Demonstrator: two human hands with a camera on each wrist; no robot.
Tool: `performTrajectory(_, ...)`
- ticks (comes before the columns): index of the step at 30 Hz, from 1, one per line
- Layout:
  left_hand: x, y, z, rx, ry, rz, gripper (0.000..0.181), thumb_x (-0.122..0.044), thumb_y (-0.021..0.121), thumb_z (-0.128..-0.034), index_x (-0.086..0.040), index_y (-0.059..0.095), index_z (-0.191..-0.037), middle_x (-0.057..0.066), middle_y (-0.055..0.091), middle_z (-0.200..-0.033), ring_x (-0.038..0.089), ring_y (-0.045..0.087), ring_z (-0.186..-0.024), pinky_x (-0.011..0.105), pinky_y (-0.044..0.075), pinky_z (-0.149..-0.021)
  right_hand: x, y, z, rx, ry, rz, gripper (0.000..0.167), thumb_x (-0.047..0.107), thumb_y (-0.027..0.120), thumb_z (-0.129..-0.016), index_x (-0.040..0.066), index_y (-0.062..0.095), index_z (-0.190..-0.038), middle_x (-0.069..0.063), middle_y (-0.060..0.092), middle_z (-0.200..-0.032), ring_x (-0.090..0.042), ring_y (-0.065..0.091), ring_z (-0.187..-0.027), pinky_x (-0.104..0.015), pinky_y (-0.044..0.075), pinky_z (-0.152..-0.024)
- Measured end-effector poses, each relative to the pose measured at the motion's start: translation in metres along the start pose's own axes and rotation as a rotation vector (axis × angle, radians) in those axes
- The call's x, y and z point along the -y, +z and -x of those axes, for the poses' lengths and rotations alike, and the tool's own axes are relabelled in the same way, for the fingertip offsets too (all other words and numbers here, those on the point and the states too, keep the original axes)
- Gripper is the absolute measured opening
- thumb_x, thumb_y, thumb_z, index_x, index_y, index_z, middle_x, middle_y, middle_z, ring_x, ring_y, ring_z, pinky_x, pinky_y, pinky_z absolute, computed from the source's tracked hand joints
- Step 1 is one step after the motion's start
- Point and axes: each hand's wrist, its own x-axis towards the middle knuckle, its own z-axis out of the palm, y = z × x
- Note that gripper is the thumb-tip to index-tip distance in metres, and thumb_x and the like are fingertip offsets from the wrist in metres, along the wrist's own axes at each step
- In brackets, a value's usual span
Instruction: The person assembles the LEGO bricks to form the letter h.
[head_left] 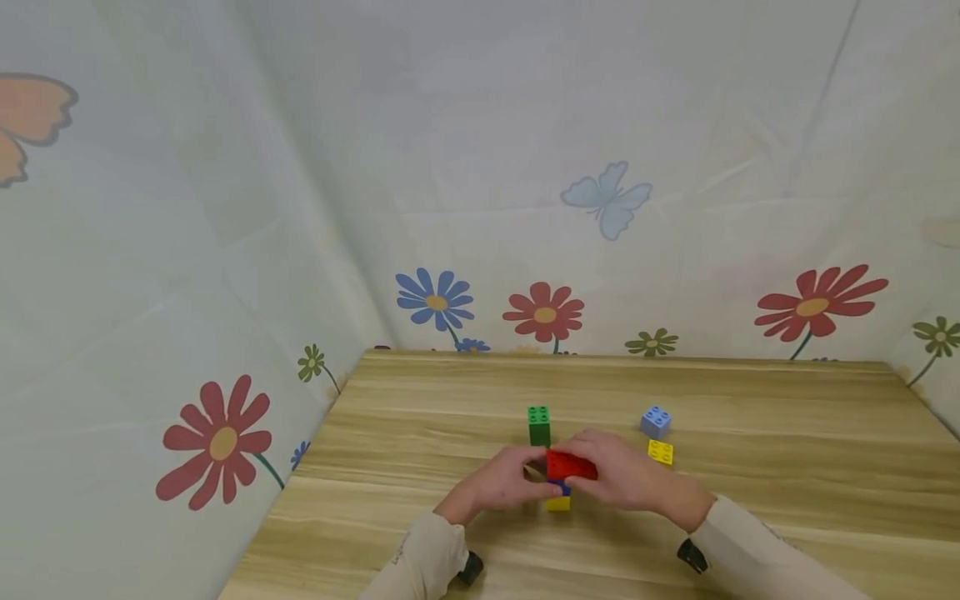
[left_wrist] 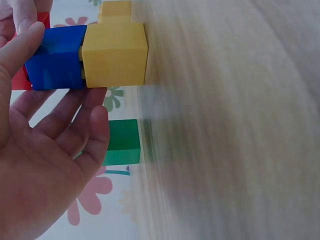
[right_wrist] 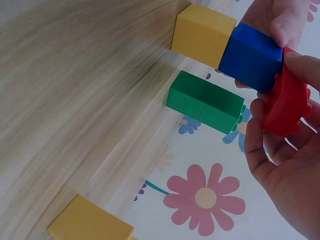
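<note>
A small brick stack stands on the table in front of me, with a yellow brick (left_wrist: 115,55) at the bottom and a blue brick (left_wrist: 57,57) above it. My left hand (head_left: 504,479) pinches the blue brick between thumb and fingers. Across the top lies a long red brick (head_left: 572,465), sticking out to the right past the blue one. My right hand (head_left: 626,475) grips this red brick from the right, thumb on the near side. Whether the red brick sits fully down on the blue one I cannot tell.
Just behind the stack stand green bricks (right_wrist: 205,100), one on another. To the right are a light blue brick (head_left: 656,422) and another yellow brick (head_left: 661,452), near my right hand. A flower-printed cloth (head_left: 480,208) hangs behind the wooden table (head_left: 787,467).
</note>
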Motion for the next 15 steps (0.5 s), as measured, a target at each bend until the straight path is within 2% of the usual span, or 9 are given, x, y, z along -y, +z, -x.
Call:
performTrajectory(10, -0.0047, -0.0021, 0.0022, -0.026, -0.012, 0.014, 0.023, -0.02, 0.078, -0.0991, -0.016, 0.074, -0.122, -0.008, 0.073, -0.111, 0.003, 0.063, -0.102, 0.024, 0.053, -0.091, 0.0013, -0.003, -0.0007, 0.007, -0.005, 0.0, 0.04, 0.023, 0.076, -0.1, 0.004, 0.069, -0.134, -0.007, 0.071, -0.12, -0.017, 0.063, -0.102, -0.034, 0.059, -0.088)
performTrajectory(15, -0.0076, -0.0016, 0.0047, -0.025, -0.021, 0.019, 0.024, -0.019, 0.077, -0.0994, -0.016, 0.075, -0.123, -0.008, 0.073, -0.11, 0.004, 0.063, -0.102, 0.024, 0.052, -0.092, 0.0023, -0.0064, -0.0006, 0.038, 0.034, -0.038, 0.041, 0.027, 0.075, -0.101, 0.006, 0.068, -0.136, -0.006, 0.071, -0.122, -0.016, 0.063, -0.102, -0.032, 0.059, -0.088)
